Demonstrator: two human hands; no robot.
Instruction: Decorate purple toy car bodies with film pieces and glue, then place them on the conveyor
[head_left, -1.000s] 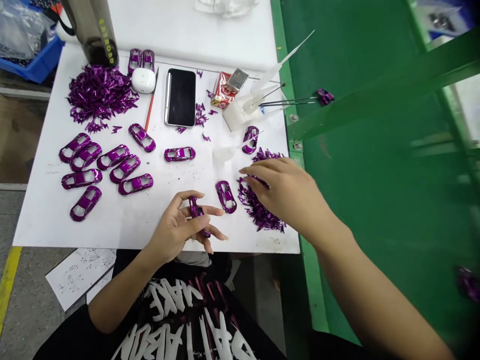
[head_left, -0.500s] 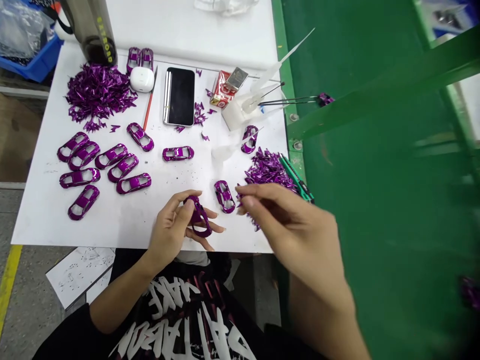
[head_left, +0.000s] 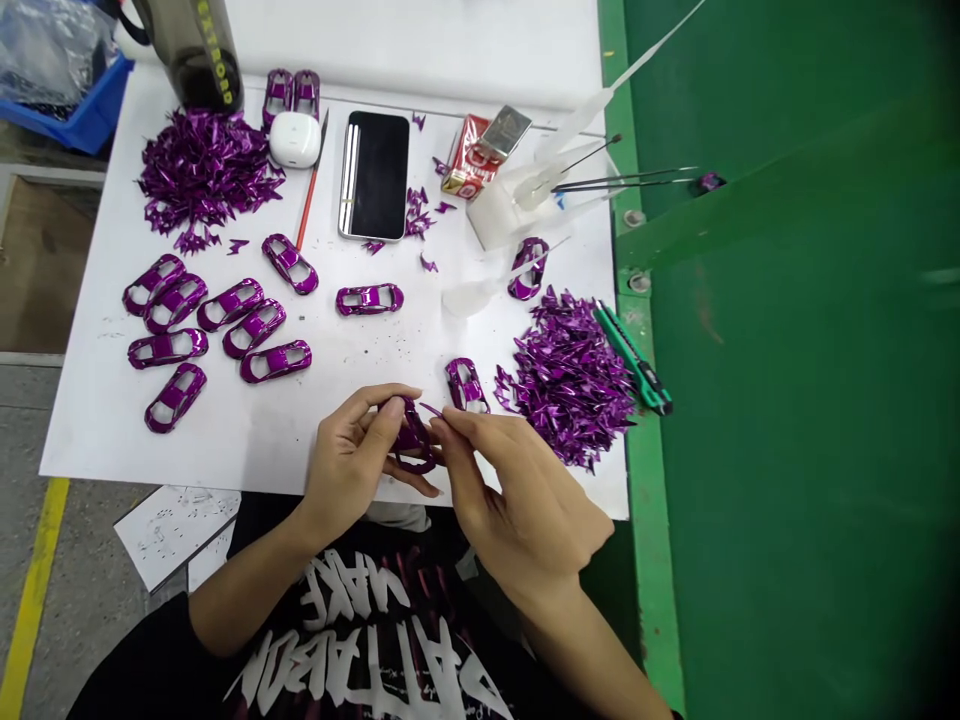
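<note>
My left hand (head_left: 352, 450) is closed around a purple toy car body (head_left: 414, 440), with thumb and fingers on its edges, above the front of the white board. Pinched between the thumb and forefinger of my right hand (head_left: 517, 490) is a small purple pointed piece (head_left: 430, 409), its tip close to the car body; I cannot tell if they touch. Another purple car body (head_left: 466, 386) lies just beyond my right fingertips. To the right spreads a heap of small pointed purple pieces (head_left: 574, 385).
Several car bodies (head_left: 169, 347) lie at the left, below a second heap of pieces (head_left: 206, 175). Along the back are a dark bottle (head_left: 191, 50), a white case (head_left: 294, 139), a phone (head_left: 375, 177) and a red box (head_left: 466, 160). A green cutter (head_left: 634, 358) rests at the right edge.
My right hand has moved left from beside the right heap to the car body, with the small piece now visible in its pinch. My left hand still holds the car body.
</note>
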